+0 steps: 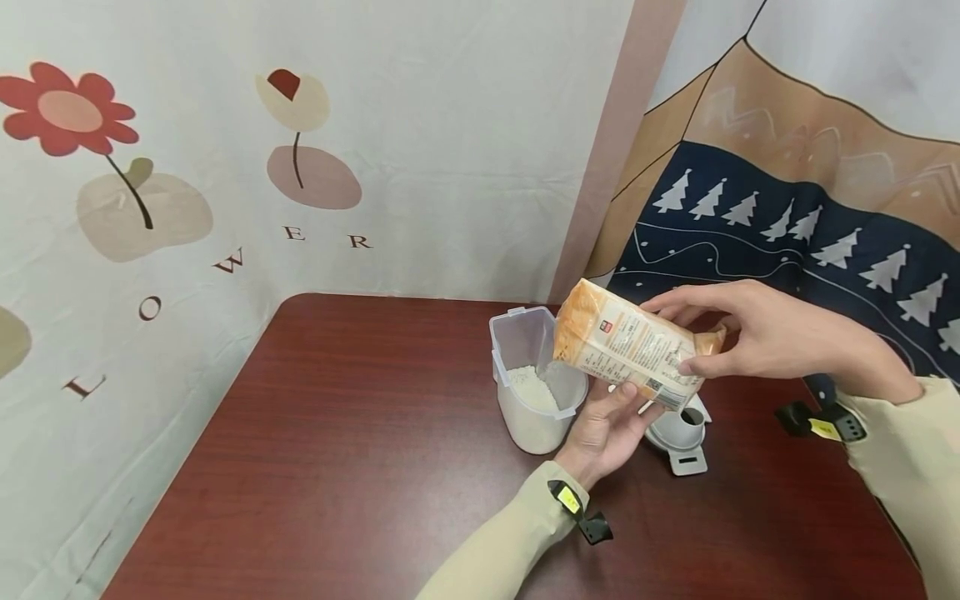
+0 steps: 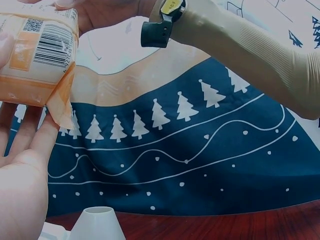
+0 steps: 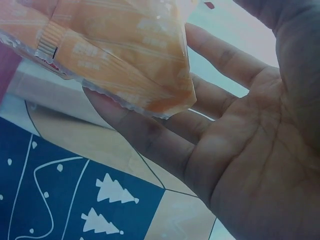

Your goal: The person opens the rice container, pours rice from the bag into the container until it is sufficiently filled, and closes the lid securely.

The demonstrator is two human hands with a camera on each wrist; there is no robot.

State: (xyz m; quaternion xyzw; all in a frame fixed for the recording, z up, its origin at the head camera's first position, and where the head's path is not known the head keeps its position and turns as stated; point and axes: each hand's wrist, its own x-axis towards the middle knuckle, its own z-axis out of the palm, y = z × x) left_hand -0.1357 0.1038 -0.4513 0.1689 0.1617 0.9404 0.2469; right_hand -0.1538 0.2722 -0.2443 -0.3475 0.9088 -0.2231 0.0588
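Observation:
An orange-and-white printed plastic bag is tilted over the table, its left end dipping toward the rim of a translucent container. White powder lies heaped inside that container. From below, my left hand supports the bag, thumb on its printed face and fingers underneath. My right hand grips the upper right end, thumb in front and fingers behind. In the right wrist view, the crimped edge of the bag lies across the fingers. The left wrist view shows a barcode on the bag.
A white lid with a tab and a raised spout lies on the table right of the container, partly under the bag. The dark red wooden table ends at a printed curtain. Navy tree-patterned cloth hangs behind on the right.

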